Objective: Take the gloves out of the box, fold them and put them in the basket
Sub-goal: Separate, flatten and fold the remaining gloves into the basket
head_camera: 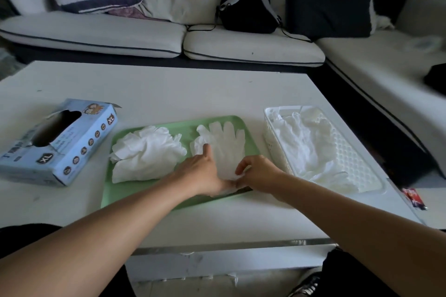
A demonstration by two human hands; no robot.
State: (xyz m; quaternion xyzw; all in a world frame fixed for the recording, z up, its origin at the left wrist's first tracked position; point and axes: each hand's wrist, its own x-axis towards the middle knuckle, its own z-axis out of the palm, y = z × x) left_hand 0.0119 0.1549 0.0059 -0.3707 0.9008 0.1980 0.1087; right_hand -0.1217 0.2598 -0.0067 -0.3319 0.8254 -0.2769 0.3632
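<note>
A white disposable glove lies flat on the right half of a green tray, fingers pointing away from me. My left hand rests on its left side, one finger stretched forward onto it. My right hand pinches the glove's cuff edge near the tray's front. A crumpled heap of white gloves fills the tray's left half. The blue glove box lies at the left with its oval opening up. The white slatted basket at the right holds several white gloves.
The white low table carries everything. A small red packet lies at its right edge. Behind the table stands a white sofa with cushions and a black backpack.
</note>
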